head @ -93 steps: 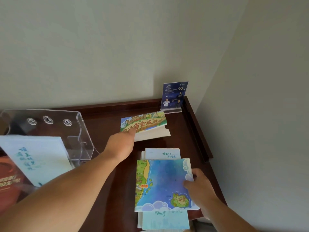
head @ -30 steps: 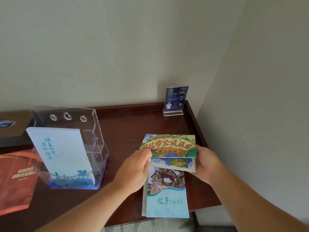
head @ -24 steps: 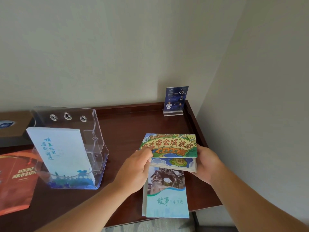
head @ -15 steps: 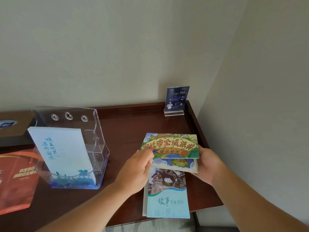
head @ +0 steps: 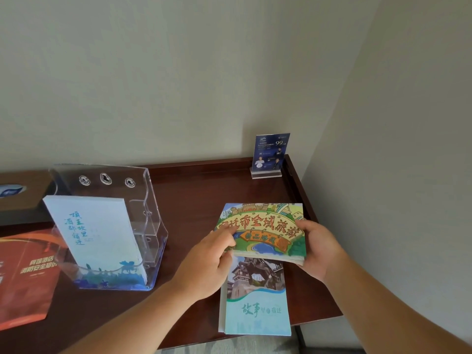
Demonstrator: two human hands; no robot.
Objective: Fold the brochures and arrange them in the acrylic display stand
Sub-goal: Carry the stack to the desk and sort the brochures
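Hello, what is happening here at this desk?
A person holds a folded cartoon map brochure with both hands, left hand and right hand, above a stack of teal brochures on the desk. The acrylic display stand to the left already holds pale blue brochures.

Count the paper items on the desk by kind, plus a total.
Folded map brochures, held in both hands: 1
Teal brochure stacks flat on desk: 1
White brochure stacks in acrylic stand: 1
Orange leaflets: 1
Blue sign cards: 1
Total: 5
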